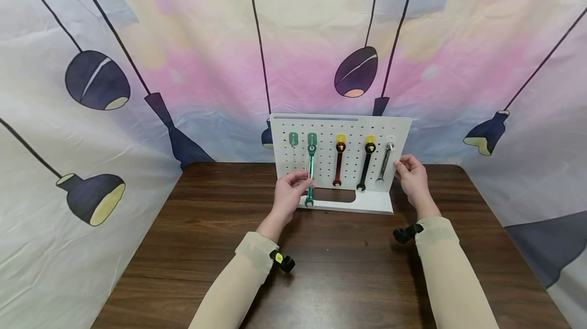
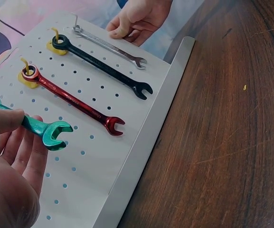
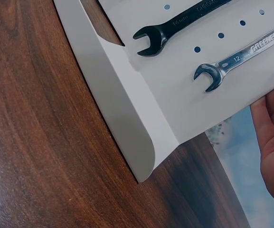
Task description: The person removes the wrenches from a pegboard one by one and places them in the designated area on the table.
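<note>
A white pegboard stand (image 1: 353,126) is upright on the table. My left hand (image 1: 286,195) pinches the shaft of a green combination wrench (image 1: 311,166) between thumb and fingers; its ring end is up at a green hook and its open end points down. My right hand (image 1: 414,180) grips the board's right edge between thumb and fingers. Between the hands hang a red wrench (image 2: 72,99), a black wrench (image 2: 103,67) and a silver wrench (image 2: 110,46), each by its ring end. The silver one, marked 12 in the right wrist view, is nearest my right hand.
A second green hook (image 1: 293,139) bears no wrench, left of the green wrench. The board's foot has a cutout (image 1: 335,195) at the front. Beneath is a dark wooden table (image 1: 348,273); a patterned cloth (image 1: 312,23) hangs behind.
</note>
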Demonstrator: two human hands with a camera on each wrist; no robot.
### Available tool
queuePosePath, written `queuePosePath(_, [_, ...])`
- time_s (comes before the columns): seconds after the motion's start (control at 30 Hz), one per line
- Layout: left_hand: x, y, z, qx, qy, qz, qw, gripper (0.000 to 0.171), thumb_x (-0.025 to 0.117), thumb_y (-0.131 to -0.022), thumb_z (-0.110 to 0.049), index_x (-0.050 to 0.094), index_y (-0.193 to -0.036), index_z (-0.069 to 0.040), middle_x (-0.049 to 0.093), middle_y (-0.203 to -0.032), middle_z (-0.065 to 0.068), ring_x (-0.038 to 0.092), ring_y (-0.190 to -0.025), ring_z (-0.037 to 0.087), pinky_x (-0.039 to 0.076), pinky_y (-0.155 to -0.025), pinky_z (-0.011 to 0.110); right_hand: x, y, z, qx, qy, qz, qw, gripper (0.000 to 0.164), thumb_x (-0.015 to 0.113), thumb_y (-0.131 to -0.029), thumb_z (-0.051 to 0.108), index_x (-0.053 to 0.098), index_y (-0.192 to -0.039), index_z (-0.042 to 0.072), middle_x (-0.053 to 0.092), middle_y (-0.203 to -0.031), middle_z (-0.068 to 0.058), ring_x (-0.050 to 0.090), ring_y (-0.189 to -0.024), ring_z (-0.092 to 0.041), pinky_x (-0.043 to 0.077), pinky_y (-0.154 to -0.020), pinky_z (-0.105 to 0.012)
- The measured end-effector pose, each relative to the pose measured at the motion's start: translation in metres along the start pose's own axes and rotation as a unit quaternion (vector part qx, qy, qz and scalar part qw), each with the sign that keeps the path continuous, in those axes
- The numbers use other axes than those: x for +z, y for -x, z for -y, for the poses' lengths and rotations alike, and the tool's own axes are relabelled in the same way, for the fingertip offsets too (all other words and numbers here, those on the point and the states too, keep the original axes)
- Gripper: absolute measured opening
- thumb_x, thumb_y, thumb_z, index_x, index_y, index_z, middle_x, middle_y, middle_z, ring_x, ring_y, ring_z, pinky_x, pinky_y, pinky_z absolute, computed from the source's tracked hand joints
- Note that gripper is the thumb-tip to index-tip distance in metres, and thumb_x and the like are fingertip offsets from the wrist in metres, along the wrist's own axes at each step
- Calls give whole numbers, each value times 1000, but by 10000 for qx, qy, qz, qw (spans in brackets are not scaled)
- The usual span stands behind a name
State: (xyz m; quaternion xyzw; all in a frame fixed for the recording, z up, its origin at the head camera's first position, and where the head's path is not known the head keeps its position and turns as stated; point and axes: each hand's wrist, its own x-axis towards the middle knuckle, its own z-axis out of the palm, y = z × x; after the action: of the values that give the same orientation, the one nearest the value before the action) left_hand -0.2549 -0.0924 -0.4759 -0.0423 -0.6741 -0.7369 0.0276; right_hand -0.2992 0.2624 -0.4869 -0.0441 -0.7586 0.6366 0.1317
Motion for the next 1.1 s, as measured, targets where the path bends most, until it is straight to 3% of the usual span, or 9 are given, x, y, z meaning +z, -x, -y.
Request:
queuePosePath(0.53, [1,-1,3,61,66,-36,10000,24,76,-98,-2,76,-122,2,74,-103,5,75,-90,19,63,-78,27,-1,2,2,-41,-38,92,9999,31,61,-110,26,59,-121,-3,59,-93,7,59,-93,-5,55,-88,-19])
queuePosePath(0.83, [-1,-1,2,46,108,-31,9999,24,76,-99,-2,75,-122,4,75,-104,6,75,-102,40,64,-81,29,0,1,4,25,18,65,10000,27,60,-111,24,59,-120,-1,56,-92,3,59,-93,-6,56,-90,-22])
queuePosePath(1.1, [-2,0,0,148,96,-14,9998,22,75,-99,0,75,-120,5,76,-102,5,77,-97,37,64,-81,31,1,0,4,99,63,33,9999,24,59,-111,21,58,-120,-1,56,-93,5,59,-94,-5,57,-96,-26])
